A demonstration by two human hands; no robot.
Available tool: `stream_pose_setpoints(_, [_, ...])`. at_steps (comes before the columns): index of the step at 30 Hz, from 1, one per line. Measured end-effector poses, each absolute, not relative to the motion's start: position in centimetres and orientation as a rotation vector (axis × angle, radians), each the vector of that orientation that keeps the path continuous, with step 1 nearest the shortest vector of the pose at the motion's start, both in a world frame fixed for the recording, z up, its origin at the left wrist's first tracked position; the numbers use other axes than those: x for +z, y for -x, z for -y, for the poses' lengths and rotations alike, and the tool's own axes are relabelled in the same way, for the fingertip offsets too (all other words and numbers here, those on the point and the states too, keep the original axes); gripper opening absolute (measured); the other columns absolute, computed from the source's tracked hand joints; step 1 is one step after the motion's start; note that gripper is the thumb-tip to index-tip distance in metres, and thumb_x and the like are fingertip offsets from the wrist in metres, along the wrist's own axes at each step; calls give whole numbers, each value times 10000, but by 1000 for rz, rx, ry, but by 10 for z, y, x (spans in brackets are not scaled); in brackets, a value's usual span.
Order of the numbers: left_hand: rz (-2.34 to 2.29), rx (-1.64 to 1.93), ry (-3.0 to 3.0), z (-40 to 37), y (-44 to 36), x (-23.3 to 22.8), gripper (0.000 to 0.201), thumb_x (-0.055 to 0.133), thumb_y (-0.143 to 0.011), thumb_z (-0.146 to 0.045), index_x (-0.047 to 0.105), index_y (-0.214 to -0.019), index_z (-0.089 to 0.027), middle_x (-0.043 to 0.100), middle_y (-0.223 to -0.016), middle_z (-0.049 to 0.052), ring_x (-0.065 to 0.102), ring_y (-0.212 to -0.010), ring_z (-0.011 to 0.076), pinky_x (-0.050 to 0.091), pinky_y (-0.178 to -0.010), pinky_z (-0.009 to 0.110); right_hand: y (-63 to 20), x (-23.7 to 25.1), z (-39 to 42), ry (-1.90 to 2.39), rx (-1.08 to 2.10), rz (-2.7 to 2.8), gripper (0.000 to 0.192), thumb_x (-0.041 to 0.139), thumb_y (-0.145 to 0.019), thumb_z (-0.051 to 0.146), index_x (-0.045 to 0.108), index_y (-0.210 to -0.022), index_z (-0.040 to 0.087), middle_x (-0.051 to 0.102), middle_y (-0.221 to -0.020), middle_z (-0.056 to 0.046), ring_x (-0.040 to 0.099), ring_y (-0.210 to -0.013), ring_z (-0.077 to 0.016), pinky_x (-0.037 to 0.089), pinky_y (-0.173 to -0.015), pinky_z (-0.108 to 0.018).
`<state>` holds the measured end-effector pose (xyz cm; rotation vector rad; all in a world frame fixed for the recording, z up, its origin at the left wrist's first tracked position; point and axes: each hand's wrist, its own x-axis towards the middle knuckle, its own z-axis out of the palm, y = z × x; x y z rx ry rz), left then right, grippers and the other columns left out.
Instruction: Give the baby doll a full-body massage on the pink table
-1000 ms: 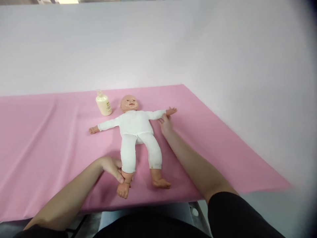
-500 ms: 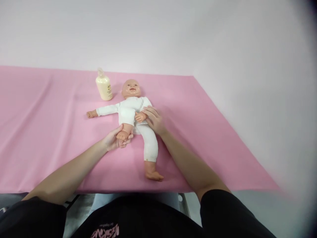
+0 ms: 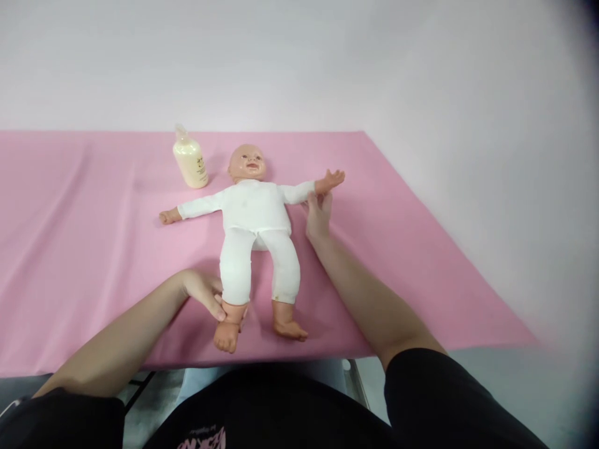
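Note:
A baby doll (image 3: 256, 209) with a white cloth body lies face up, its head toward the far side. Its arms are spread out to both sides and both legs point toward me. My left hand (image 3: 210, 298) is wrapped round the ankle of the leg on the left, with the fingers partly hidden beneath it. My right hand (image 3: 319, 215) grips the wrist of the outstretched arm on the right from below; some of its fingers are hidden behind that arm.
A pump bottle (image 3: 191, 163) of pale yellow liquid stands beside the doll's head at the left. Pink cloth (image 3: 384, 262) covers the table, with soft folds on the left. Behind it rises a plain white wall (image 3: 299, 68).
The doll's left-side leg has come down from its bent position over the belly and now lies straight. My right hand has swung the other arm from across the belly out to the right.

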<state>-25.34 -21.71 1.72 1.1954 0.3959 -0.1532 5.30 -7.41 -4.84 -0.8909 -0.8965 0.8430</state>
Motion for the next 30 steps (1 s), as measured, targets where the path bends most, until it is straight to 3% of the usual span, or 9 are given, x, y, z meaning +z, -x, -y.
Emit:
stream_pose_setpoints(2, [-360, -216, -1268, 220, 252, 13, 365, 862, -735, -332, 773, -1069, -217, 763, -1031, 74, 727, -1031, 299, 587, -920, 399, -64, -57, 62, 927, 986, 701, 414, 586, -906, 372, 445, -1289, 301, 601, -1422, -60, 670, -1238, -200, 511, -1133, -529])
stream_pose_setpoints(5, [-374, -222, -1296, 222, 252, 12, 351, 811, -793, -390, 765, -1097, -220, 762, -1054, 69, 726, -1034, 283, 574, -951, 399, -74, -67, 53, 935, 1084, 595, 312, 549, -933, 370, 472, -1222, 280, 669, -1307, -79, 712, -1158, -197, 550, -1100, -504])
stream_pose_setpoints(10, [-352, -243, -1200, 222, 251, 21, 400, 852, -715, -400, 762, -1048, -199, 749, -963, 94, 716, -996, 319, 566, -897, 427, -69, -61, 62, 944, 1001, 757, 468, 590, -919, 445, 411, -1327, 303, 556, -1468, -91, 672, -1249, -208, 576, -1063, -464])
stream_pose_setpoints(13, [-318, -64, -999, 222, 251, 16, 534, 876, -553, -592, 722, -871, -192, 693, -734, 99, 696, -761, 305, 552, -795, 447, -56, -48, 78, 909, 785, 999, 579, 652, -884, 485, 416, -1379, 296, 446, -1577, -95, 570, -1379, -228, 553, -1091, -436])
stream_pose_setpoints(15, [-320, 168, -887, 220, 248, 8, 585, 807, -494, -732, 620, -706, -219, 564, -525, 41, 607, -550, 239, 537, -739, 461, -47, -40, 90, 877, 684, 1203, 593, 691, -865, 490, 470, -1372, 275, 482, -1556, -93, 538, -1406, -238, 510, -1141, -435])
stream_pose_setpoints(17, [-366, 427, -821, 217, 244, 2, 594, 726, -557, -783, 530, -654, -230, 433, -440, -25, 503, -448, 174, 526, -712, 449, -41, -35, 100, 881, 643, 1412, 557, 713, -863, 474, 537, -1348, 266, 587, -1463, -79, 578, -1359, -245, 464, -1187, -467])
stream_pose_setpoints(21, [-551, 804, -709, 213, 229, 3, 529, 678, -748, -684, 574, -775, -166, 459, -525, -42, 453, -457, 121, 498, -655, 339, -36, -29, 112, 906, 585, 1678, 465, 777, -831, 424, 662, -1254, 269, 700, -1321, -44, 622, -1306, -265, 410, -1233, -509])
stream_pose_setpoints(24, [-685, 868, -665, 211, 218, 8, 483, 639, -849, -613, 606, -834, -130, 507, -557, -23, 459, -446, 119, 460, -583, 293, -36, -25, 114, 869, 513, 1758, 420, 775, -839, 411, 687, -1230, 283, 711, -1311, -36, 617, -1323, -279, 425, -1229, -507])
stream_pose_setpoints(30, [-731, 868, -654, 209, 214, 3, 470, 580, -920, -587, 634, -879, -121, 545, -594, -11, 471, -433, 122, 454, -552, 297, -35, -22, 114, 825, 242, 2070, 302, 556, -990, 408, 676, -1234, 276, 707, -1312, -67, 568, -1378, -299, 441, -1215, -555])
